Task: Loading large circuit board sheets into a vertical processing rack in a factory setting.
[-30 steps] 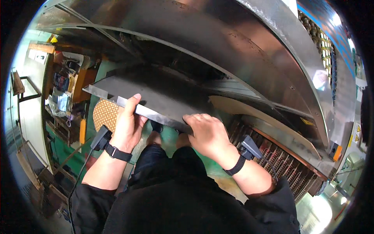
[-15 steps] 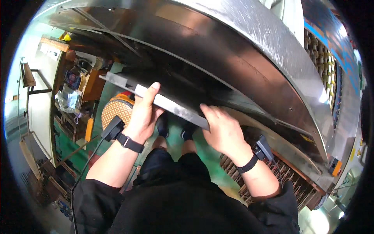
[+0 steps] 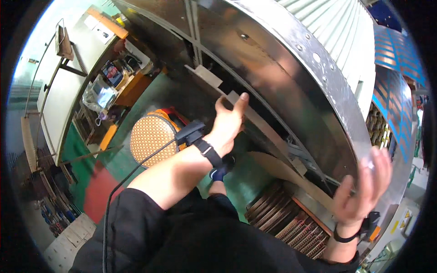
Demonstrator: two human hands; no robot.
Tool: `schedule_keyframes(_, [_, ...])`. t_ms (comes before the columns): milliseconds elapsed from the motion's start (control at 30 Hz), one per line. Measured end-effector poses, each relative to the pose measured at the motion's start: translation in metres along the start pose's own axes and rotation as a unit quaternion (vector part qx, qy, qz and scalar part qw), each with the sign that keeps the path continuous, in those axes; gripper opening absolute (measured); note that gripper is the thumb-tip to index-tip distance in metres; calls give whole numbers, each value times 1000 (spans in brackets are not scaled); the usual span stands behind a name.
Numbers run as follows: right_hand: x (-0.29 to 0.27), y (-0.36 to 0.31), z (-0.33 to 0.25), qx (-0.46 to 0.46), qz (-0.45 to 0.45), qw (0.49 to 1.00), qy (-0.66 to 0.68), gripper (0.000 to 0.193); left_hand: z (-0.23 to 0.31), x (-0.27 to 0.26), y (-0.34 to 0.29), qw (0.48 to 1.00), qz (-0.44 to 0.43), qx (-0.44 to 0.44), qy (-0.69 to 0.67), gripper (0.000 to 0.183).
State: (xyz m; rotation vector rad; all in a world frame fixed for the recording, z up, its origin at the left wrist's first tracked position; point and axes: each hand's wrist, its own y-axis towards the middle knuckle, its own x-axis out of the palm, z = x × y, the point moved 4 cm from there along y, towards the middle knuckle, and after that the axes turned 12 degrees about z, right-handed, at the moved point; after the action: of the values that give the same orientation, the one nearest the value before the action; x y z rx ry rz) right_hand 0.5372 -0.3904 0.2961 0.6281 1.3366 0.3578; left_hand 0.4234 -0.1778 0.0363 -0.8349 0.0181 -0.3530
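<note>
A long grey metal strip (image 3: 268,127) with a stepped far end slants along the underside of a big curved metal machine (image 3: 273,59). My left hand (image 3: 229,125) is at its middle, thumb up over the strip and the other fingers partly hidden, seeming to grip it. My right hand (image 3: 362,191) is raised at the right, off the strip, by the machine's lower rim. Its fingers are apart and somewhat blurred, with nothing seen in them.
A round stool with a patterned seat (image 3: 152,139) stands on the green floor to the left. Behind it are a cluttered wooden shelf (image 3: 129,91) and a white panel (image 3: 73,86). A rack of brown slats (image 3: 291,218) lies low at the right. A cable runs off my left wrist.
My right hand has let go of the metal strip and moved right. The strip, with my left hand, has shifted right, closer against the machine. The view has swung as well.
</note>
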Motion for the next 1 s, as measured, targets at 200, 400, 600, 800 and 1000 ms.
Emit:
schedule_keyframes(200, [32, 14, 66, 241, -17, 966, 95, 56, 5, 6, 6, 998, -64, -15, -23, 87])
schedule_keyframes(400, [42, 13, 73, 243, -56, 961, 118, 51, 4, 12, 15, 982, -149, -51, -105, 77])
schedule_keyframes(600, [46, 5, 80, 255, -63, 959, 107, 46, 6, 11, 28, 987, -140, -53, -66, 82])
schedule_keyframes(800, [41, 8, 79, 266, -65, 957, 96, 41, -2, -13, 67, 982, -82, -118, -123, 94])
schedule_keyframes(1000, [38, 3, 81, 273, -92, 954, 85, 40, -11, -1, 73, 969, -104, -145, -171, 92])
